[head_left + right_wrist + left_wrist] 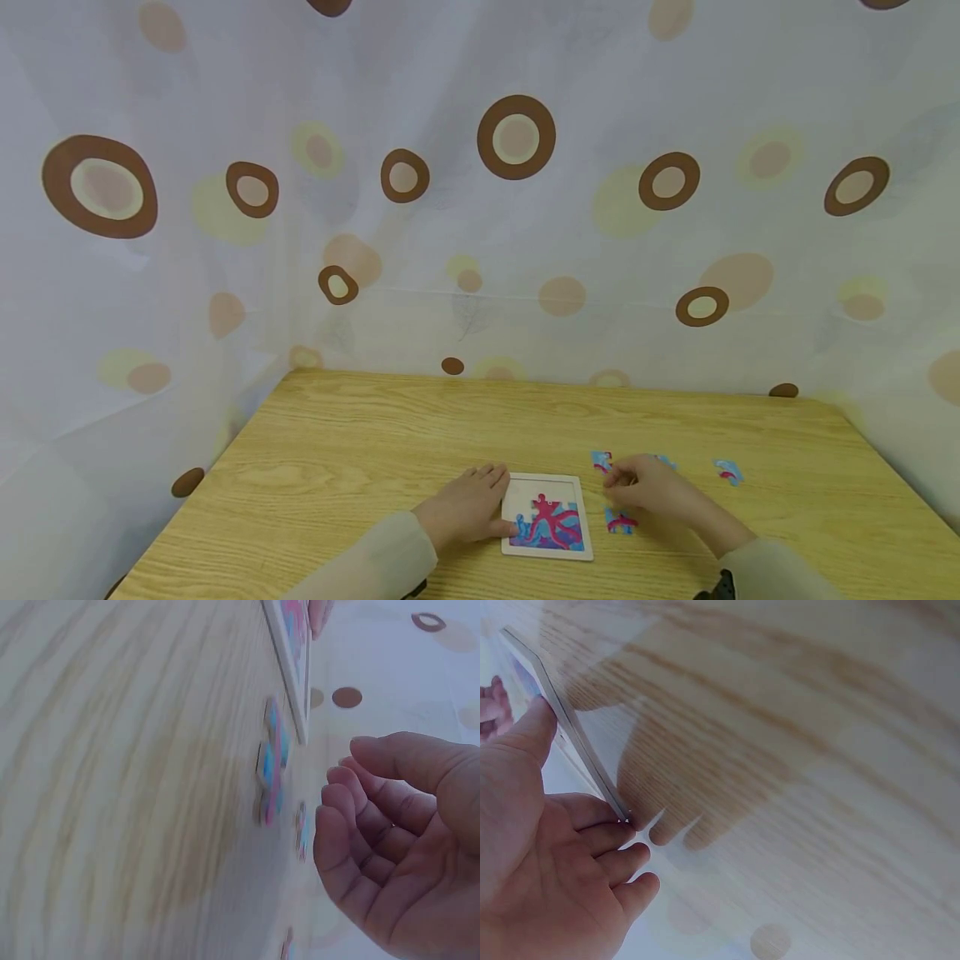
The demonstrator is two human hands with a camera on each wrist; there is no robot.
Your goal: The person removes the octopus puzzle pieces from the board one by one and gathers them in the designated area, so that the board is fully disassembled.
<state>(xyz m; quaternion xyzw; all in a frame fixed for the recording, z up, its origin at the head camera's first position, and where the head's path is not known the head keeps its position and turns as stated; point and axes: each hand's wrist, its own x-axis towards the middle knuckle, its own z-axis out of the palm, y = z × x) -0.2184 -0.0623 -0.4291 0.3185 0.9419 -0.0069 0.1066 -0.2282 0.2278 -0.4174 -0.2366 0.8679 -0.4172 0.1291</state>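
A square jigsaw tray [558, 487] with a pale rim lies on the table, its lower part filled with a picture of a red octopus on blue and purple. My left hand [470, 504] rests along the tray's left side, fingers extended, the thumb over the rim near the lower corner. In the left wrist view the fingertips touch the tray's edge [592, 761]. To the right of the tray, my right hand [651, 486] hovers over loose jigsaw pieces, its fingers loosely bent. The right wrist view shows nothing between them. One jigsaw piece [271, 772] lies below this hand.
Another loose piece [602, 458] lies just beyond the right fingertips. A partly hidden piece [665, 460] sits behind that hand, and one more [727, 472] lies farther right. The wooden table [360, 442] meets a patterned curtain [450, 233] at the back and sides.
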